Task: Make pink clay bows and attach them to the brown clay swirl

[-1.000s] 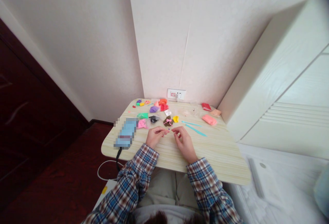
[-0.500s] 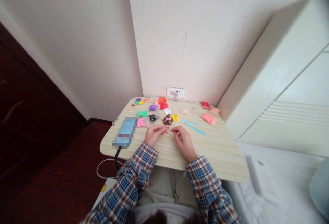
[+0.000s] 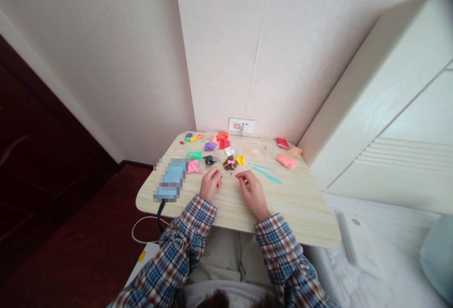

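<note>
My left hand (image 3: 211, 184) is closed above the table, its fingers curled inward; whatever may be inside is hidden. My right hand (image 3: 252, 192) faces it with thumb and fingertips drawn together, and anything between them is too small to name. A tiny purple bit (image 3: 231, 173) lies between the two hands. Just beyond stands a brown clay figure (image 3: 230, 163) with a pink bow (image 3: 230, 161) on its front. A yellow piece of clay or packet (image 3: 240, 160) sits to its right, and two light-blue modelling tools (image 3: 268, 175) lie farther right.
Packets of black (image 3: 210, 160), pink (image 3: 194, 166), green (image 3: 194, 155) and purple (image 3: 210, 146) clay lie left of the figure. A blurred-out phone-like object (image 3: 171, 179) is on the table's left. Salmon packets (image 3: 286, 161) lie at the right, small coloured pieces (image 3: 193, 139) at the back left.
My left hand has curled its fingers inward and drawn slightly left; its palm was turned up before. The purple bit now shows between the hands. My right hand has barely moved.
</note>
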Demonstrator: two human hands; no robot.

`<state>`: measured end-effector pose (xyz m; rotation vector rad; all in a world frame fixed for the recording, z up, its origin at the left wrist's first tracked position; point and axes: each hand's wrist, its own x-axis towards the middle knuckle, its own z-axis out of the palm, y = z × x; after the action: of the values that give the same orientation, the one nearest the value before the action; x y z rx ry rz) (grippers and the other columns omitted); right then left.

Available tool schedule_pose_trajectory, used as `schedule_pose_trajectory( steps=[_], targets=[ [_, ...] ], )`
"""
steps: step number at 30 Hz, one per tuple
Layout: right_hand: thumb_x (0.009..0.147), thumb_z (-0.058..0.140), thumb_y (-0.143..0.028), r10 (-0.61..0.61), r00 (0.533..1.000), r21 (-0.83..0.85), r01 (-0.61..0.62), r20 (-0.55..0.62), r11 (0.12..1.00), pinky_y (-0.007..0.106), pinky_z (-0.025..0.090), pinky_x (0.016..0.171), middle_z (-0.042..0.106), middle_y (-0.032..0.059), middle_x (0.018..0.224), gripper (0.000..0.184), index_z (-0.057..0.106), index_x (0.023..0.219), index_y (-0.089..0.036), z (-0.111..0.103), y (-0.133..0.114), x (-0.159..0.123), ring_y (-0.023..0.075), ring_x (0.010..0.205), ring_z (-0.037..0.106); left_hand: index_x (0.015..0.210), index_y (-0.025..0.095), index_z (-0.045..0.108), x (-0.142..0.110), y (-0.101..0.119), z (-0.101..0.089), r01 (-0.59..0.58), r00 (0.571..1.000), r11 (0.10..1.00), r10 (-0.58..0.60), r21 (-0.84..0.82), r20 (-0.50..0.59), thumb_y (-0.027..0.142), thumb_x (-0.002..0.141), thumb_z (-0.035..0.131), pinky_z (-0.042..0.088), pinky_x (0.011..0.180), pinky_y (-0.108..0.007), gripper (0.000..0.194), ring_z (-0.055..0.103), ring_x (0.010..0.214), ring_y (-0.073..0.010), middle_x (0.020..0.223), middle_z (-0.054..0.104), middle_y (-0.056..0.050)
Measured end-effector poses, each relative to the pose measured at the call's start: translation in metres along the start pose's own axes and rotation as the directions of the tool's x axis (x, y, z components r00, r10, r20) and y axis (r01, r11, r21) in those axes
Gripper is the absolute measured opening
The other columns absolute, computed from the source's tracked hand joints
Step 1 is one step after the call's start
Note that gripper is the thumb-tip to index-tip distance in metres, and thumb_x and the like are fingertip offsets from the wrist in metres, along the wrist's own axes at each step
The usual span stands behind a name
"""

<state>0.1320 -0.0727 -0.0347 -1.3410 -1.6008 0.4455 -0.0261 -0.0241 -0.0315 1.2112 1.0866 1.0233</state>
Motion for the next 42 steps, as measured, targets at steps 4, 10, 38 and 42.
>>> schedule_pose_trajectory(
  steps=[4, 10, 38, 42],
  targets=[
    [0.091, 0.052, -0.035, 0.085, 0.977, 0.0, -0.086, -0.197, 0.996, 0.035, 0.053, 0.075, 0.06, 0.0057, 0.108, 0.028, 0.056, 0.111, -0.016, 0.008, 0.003, 0.008, 0.0152, 0.087, 0.061, 0.117, 0.015, 0.055, -0.002, 0.006, 0.002, -0.048, 0.995, 0.998, 0.051, 0.031, -0.085, 0.033, 0.09, 0.055, 0.053, 0.082, -0.041, 0.033, 0.061, 0.098, -0.0209, 0.116, 0.059, -0.009],
    [0.08, 0.059, -0.05, 0.151, 0.901, -0.023, -0.175, -0.406, 0.984, 0.048, 0.043, 0.087, 0.051, 0.0176, 0.112, 0.05, 0.046, 0.114, -0.016, 0.042, -0.005, 0.025, 0.0287, 0.102, 0.049, 0.088, 0.013, 0.062, -0.005, 0.013, -0.002, -0.154, 0.966, 0.985, 0.167, 0.079, -0.2, 0.035, 0.088, 0.056, 0.051, 0.066, -0.029, 0.022, 0.06, 0.069, -0.0127, 0.08, 0.064, -0.002],
    [0.086, 0.056, -0.04, 0.205, 0.941, 0.009, -0.211, -0.269, 0.978, 0.038, 0.047, 0.079, 0.06, 0.0024, 0.093, 0.028, 0.057, 0.098, -0.015, 0.026, 0.0, 0.033, 0.0159, 0.084, 0.058, 0.09, 0.014, 0.065, 0.012, 0.029, -0.023, -0.326, 0.93, 0.945, 0.319, -0.006, -0.184, 0.04, 0.086, 0.055, 0.039, 0.054, -0.024, 0.028, 0.05, 0.059, -0.0109, 0.07, 0.058, 0.0],
    [0.085, 0.058, -0.039, 0.198, 0.963, 0.12, -0.178, -0.183, 0.977, 0.038, 0.047, 0.08, 0.063, 0.0031, 0.093, 0.026, 0.057, 0.098, -0.016, 0.021, -0.006, 0.027, 0.0171, 0.087, 0.06, 0.092, 0.017, 0.07, 0.013, 0.027, -0.016, -0.339, 0.933, 0.94, 0.34, 0.035, -0.117, 0.04, 0.084, 0.051, 0.032, 0.05, -0.024, 0.03, 0.041, 0.054, -0.0109, 0.065, 0.05, 0.0]
  ],
)
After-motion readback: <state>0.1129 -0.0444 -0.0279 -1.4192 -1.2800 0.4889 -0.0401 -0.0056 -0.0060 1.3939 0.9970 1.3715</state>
